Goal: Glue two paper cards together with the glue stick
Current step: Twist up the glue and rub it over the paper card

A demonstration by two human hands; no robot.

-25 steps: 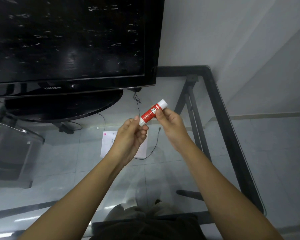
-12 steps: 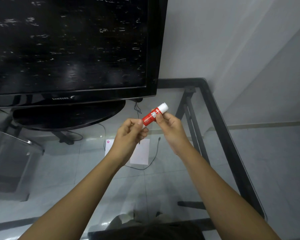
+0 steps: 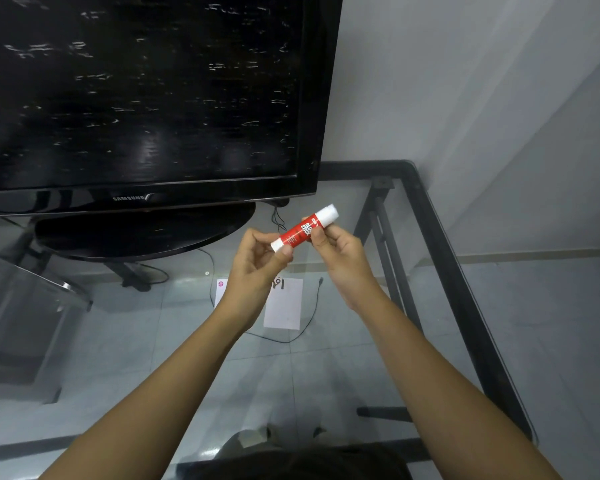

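A red and white glue stick (image 3: 303, 228) is held in the air above the glass table, tilted with its white cap up to the right. My left hand (image 3: 257, 268) pinches its lower white end. My right hand (image 3: 340, 258) grips the red body just below the cap. The cap is on. Below my hands a white paper card (image 3: 284, 304) lies flat on the glass, with dark writing near its top edge. My left wrist hides most of the paper to its left, where a pink mark (image 3: 221, 283) shows at one corner.
A black television (image 3: 146, 98) on an oval stand (image 3: 142, 233) fills the back left of the glass table (image 3: 440, 237). A thin black cable (image 3: 312, 317) loops beside the card. The table's black frame runs along the right edge, close to the wall.
Both hands have stayed on the glue stick. My left fingers have slid off the red body towards its lower white end, and more of the card shows.
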